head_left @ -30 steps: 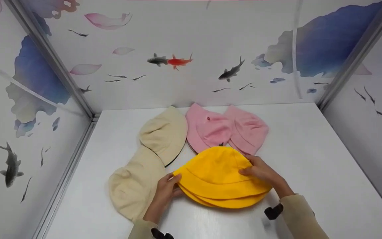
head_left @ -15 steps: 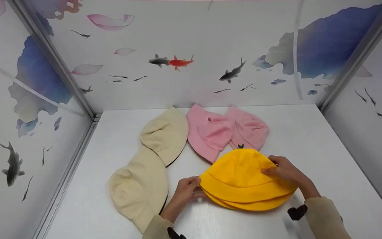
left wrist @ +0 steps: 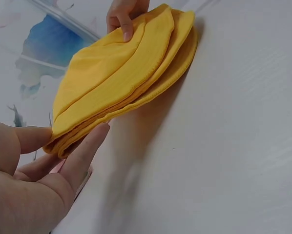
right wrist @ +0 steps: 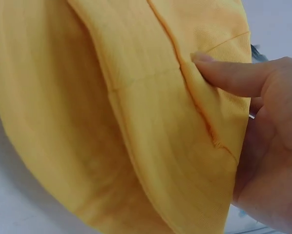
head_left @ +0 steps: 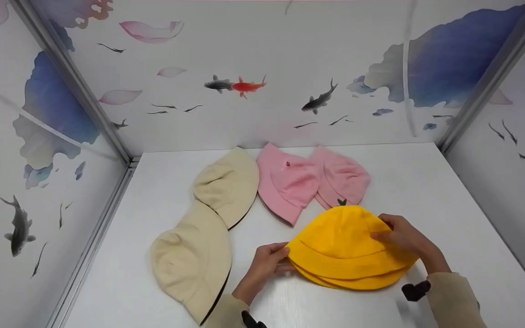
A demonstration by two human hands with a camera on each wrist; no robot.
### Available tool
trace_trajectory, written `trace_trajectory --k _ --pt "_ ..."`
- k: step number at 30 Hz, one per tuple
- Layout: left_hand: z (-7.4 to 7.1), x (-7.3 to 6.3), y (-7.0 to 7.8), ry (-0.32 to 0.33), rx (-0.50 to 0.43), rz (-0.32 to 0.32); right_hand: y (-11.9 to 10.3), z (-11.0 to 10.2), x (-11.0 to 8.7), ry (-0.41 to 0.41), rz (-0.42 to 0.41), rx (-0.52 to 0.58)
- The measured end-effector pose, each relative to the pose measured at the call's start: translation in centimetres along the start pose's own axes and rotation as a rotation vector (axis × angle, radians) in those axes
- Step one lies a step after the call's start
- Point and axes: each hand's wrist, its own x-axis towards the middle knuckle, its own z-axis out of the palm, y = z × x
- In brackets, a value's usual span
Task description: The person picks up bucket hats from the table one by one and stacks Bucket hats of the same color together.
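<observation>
A yellow bucket hat (head_left: 344, 243), folded flat with a small green leaf tip (head_left: 342, 202) on its crown, is held by both hands over the right front of the table. My left hand (head_left: 267, 264) pinches the left end of the brim, thumb above and fingers below. On the right side, my right hand (head_left: 404, 234) grips the crown, its thumb on the front cloth and the other fingers mostly hidden behind. Layered brim edges of the yellow hat (left wrist: 121, 92) show in the left wrist view. Up close in the right wrist view, the thumb of my right hand (right wrist: 278, 117) lies beside a seam.
Two beige bucket hats (head_left: 226, 184) (head_left: 192, 259) lie overlapping on the left of the white table (head_left: 454, 205). Two pink bucket hats (head_left: 287, 182) (head_left: 342, 173) lie overlapping at the back, just beyond the yellow hat. Printed panels (head_left: 262, 41) wall in the back and sides.
Both hands have carried the yellow hat to the right, more slowly in the last half second. More of the left pink hat and the front beige hat's brim shows now.
</observation>
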Motion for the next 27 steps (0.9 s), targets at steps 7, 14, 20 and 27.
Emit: trace_trajectory --k 7,14,20,27 --pt "-0.9 -0.4 -0.4 0.014 0.050 0.006 0.9 -0.5 -0.3 0.018 -0.056 -0.038" --pt "-4.7 -1.5 0.1 0.104 0.116 0.106 2.0 -1.0 -0.9 0.043 -0.057 -0.055" --pt "-8.8 -2.7 0.8 0.230 0.061 0.177 3.1 -1.2 -1.3 0.079 -0.055 -0.046" --pt "-13.7 -4.4 1.7 0.424 0.054 0.231 3.6 -0.8 -1.2 0.091 -0.049 -0.034"
